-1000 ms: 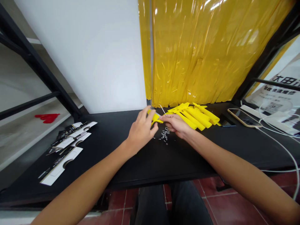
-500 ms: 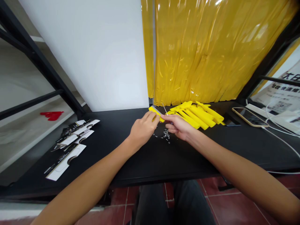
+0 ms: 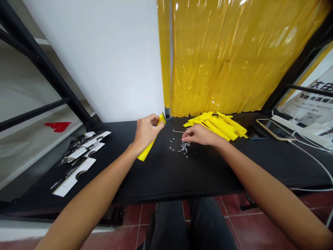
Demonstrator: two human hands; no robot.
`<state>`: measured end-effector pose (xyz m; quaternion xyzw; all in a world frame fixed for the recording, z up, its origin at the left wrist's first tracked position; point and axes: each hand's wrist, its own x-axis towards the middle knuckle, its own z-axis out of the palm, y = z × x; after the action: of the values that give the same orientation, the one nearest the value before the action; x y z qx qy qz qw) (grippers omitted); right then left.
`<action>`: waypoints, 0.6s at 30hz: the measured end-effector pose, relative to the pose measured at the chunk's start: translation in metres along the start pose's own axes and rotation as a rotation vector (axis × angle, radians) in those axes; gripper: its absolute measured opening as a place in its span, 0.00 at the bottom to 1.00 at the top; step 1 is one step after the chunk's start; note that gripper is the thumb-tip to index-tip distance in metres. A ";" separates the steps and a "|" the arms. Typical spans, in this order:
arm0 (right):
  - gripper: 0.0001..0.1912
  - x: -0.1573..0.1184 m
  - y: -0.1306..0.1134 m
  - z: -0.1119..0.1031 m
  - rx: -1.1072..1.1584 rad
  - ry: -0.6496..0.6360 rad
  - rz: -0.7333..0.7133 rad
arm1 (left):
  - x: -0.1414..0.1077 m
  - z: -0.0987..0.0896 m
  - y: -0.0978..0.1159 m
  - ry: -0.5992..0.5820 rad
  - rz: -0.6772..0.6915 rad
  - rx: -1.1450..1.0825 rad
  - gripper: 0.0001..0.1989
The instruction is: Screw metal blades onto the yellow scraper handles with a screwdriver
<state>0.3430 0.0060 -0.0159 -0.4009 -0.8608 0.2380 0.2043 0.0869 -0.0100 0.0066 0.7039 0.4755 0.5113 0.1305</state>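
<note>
My left hand (image 3: 148, 130) is closed around a yellow plastic handle (image 3: 147, 152) and holds it slanted over the table. The handle's upper end, with a thin dark edge, sticks out past my thumb; its lower end points toward me. My right hand (image 3: 199, 134) pinches a thin metal rod (image 3: 179, 132) that points left, nearly level, just above the tabletop. A bright speck shows at the rod's tip, too small to name. Small screws and nuts (image 3: 184, 147) lie scattered under and beside my right fingers.
A pile of yellow handles (image 3: 221, 126) lies behind my right hand. Printed white-and-black cards (image 3: 75, 173) lie at left. A phone (image 3: 275, 129), a dark flat device (image 3: 256, 133) and white cables (image 3: 309, 152) are at right. A white panel (image 3: 117, 69) and yellow curtain (image 3: 221, 62) stand behind the table.
My hands have moved apart. The left has drawn the yellow handle left and tilted it upward; the right has lowered the rod from upright to nearly level beside the screws.
</note>
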 end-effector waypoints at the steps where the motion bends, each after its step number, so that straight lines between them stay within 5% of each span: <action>1: 0.11 0.001 0.003 0.002 -0.055 -0.017 0.004 | 0.002 0.002 -0.002 -0.019 -0.100 -0.123 0.03; 5: 0.07 0.004 0.004 0.009 -0.234 -0.029 -0.042 | 0.004 0.009 -0.008 -0.157 -0.408 -0.476 0.06; 11: 0.06 0.002 -0.005 0.010 -0.328 -0.022 -0.140 | 0.000 0.016 -0.026 -0.352 -0.624 -0.723 0.09; 18: 0.03 -0.008 -0.014 -0.007 0.056 -0.019 -0.135 | -0.007 0.024 -0.034 -0.423 -0.666 -0.832 0.10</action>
<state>0.3433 -0.0061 -0.0032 -0.3337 -0.8807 0.2515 0.2230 0.0890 0.0089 -0.0308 0.4925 0.3939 0.4349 0.6428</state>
